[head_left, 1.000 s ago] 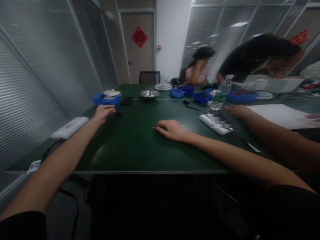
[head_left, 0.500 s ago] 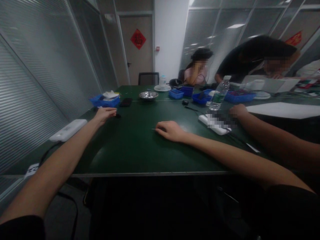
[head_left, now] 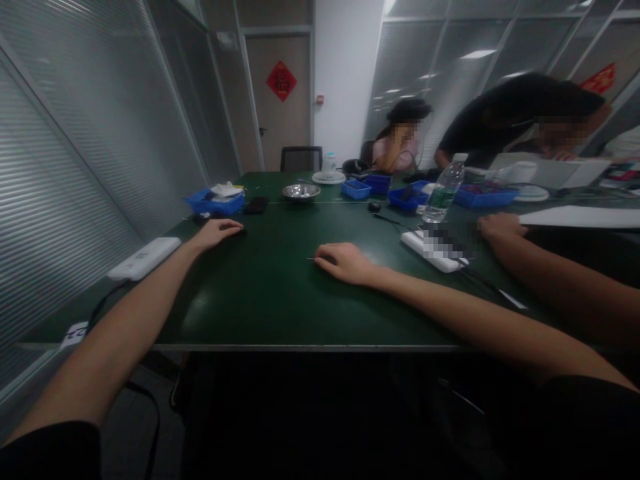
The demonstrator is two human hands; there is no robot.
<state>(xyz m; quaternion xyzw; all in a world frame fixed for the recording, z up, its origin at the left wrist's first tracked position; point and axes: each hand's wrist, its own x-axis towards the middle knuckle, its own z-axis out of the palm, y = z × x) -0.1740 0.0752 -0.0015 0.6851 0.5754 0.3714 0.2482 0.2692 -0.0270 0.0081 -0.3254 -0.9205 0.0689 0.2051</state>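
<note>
The thin pin [head_left: 311, 259] points left, its long axis roughly parallel to the near edge of the counter [head_left: 260, 307]. It juts from the pinched fingertips of the right hand [head_left: 340, 263], looking pale, straight and slender. The left hand [head_left: 217, 233] has its fingertips at a small dark object [head_left: 243, 231], whether gripping it cannot be told.

The right hand [head_left: 344, 263] pinches a thin, pale, needle-like piece [head_left: 311, 259] at the smooth dark-green surface [head_left: 280, 307]. The left hand [head_left: 216, 233] is beside a small black object [head_left: 243, 231], contact unclear, near a rectangular blue plastic tray [head_left: 223, 205].
</note>
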